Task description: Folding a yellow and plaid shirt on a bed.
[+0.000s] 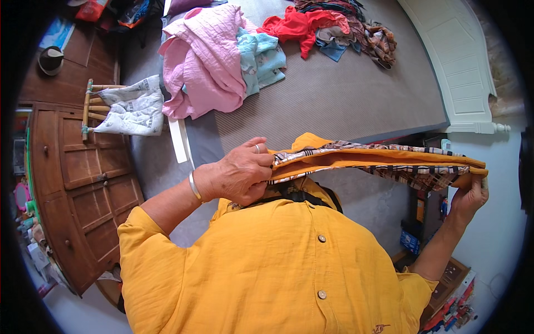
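Observation:
My left hand (246, 169), wearing a ring and a silver bangle, grips one end of a folded cloth piece (375, 160), probably a garment. The cloth is mustard yellow with a plaid pattern. It stretches sideways in front of my chest, its two long yellow edges slightly parted. At the far right end, my right hand (469, 198) pinches the yellow corners between thumb and fingers. Part of the left end is hidden behind my left fingers. Below the cloth is the yellow buttoned shirt (258, 259) that I wear.
Ahead is a bed with a grey mat (333, 96) and a white headboard (463, 75). On it lie a pink quilt (204, 58), a light-blue cloth (263, 62) and a red garment (296, 27) among piled clothes. A cushioned bamboo chair (133, 108) and wooden cabinet (83, 175) stand left.

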Available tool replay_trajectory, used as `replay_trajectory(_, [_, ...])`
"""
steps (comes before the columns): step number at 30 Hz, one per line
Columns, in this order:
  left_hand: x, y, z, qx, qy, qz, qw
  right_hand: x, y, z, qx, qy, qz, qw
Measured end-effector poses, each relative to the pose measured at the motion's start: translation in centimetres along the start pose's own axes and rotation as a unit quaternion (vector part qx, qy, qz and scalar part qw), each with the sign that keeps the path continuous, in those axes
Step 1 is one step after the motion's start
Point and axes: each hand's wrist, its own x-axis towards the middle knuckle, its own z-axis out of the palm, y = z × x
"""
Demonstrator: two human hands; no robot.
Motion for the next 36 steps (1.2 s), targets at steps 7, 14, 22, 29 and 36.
replay_trajectory(7, [-1.4,0.1,1.7,-0.334,-0.042,-0.064,0.94,0.0,-0.2,-0.2,-0.029,0.018,0.013,0.999])
replay_trajectory(14, [-1.9,0.3,4.0,-0.384,0.089,-0.194,0.898,-0.3,1.0,-1.0,-0.023,0.023,0.031,0.999])
replay_trajectory(22, [-1.8,0.2,6.3,-0.245,0.149,-0.072,0.955,-0.6,1.5,-1.3,-0.034,0.034,0.04,0.998])
replay_trajectory(29, [-2.0,1.0,5.6,-0.055,0.128,-0.021,0.99,-1.1,1.6,-1.6,-0.049,0.052,0.05,0.996])
replay_trajectory(36, [-1.5,1.6,6.2,-0.164,0.218,-0.051,0.961,-1.3,2.1,-1.9,-0.023,0.034,0.056,0.998])
